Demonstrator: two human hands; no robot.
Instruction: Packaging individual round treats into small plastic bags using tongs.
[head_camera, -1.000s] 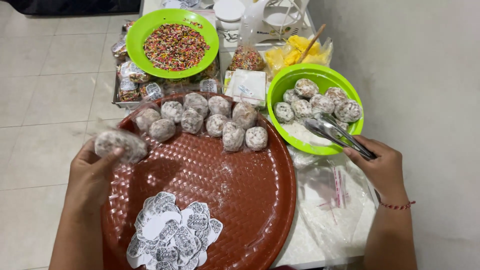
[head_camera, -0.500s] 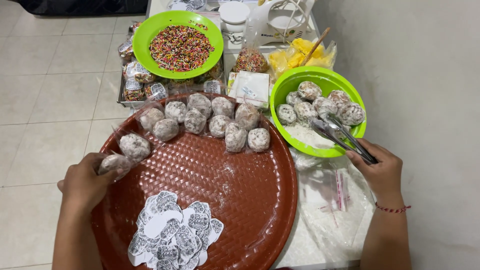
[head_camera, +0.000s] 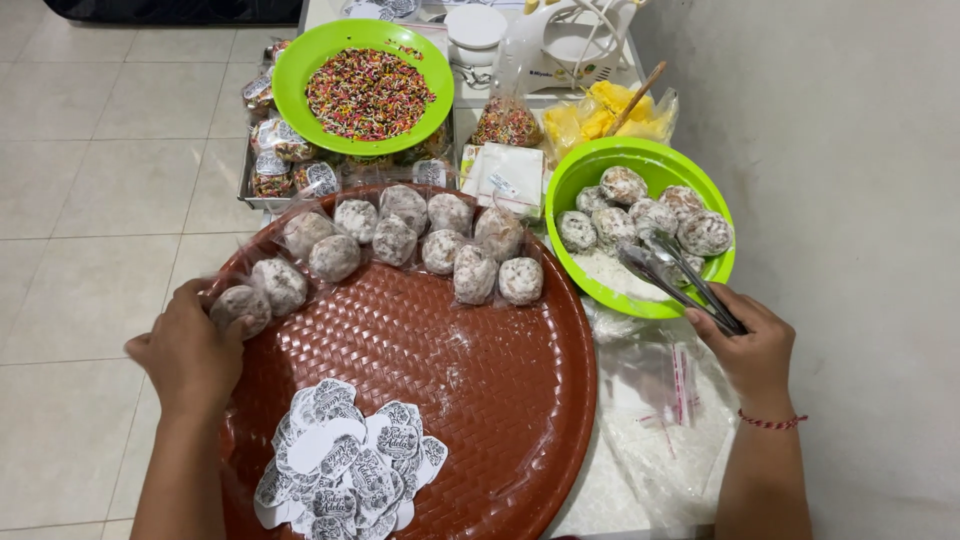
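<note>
- Reddish-brown woven plastic tray (head_camera: 420, 400), round, with a curved row of plastic-wrapped dusted balls (head_camera: 400, 240) along its far edge.
- Left hand (head_camera: 190, 355) at the tray's left rim, fingertips pinching one wrapped ball (head_camera: 240, 305), just beside the end of the row.
- Right hand (head_camera: 750, 345) closed around the handles of metal tongs (head_camera: 680, 275), tips inside the green bowl (head_camera: 650, 170) among unwrapped coated balls (head_camera: 640, 210).
- Pile of white printed paper labels (head_camera: 345, 465) on the tray's near side.
- Second green bowl (head_camera: 300, 70) of coloured sprinkles at the far left, over a metal pan of packed balls (head_camera: 275, 165).
- Clear plastic bags (head_camera: 665, 420) under the right wrist.
</note>
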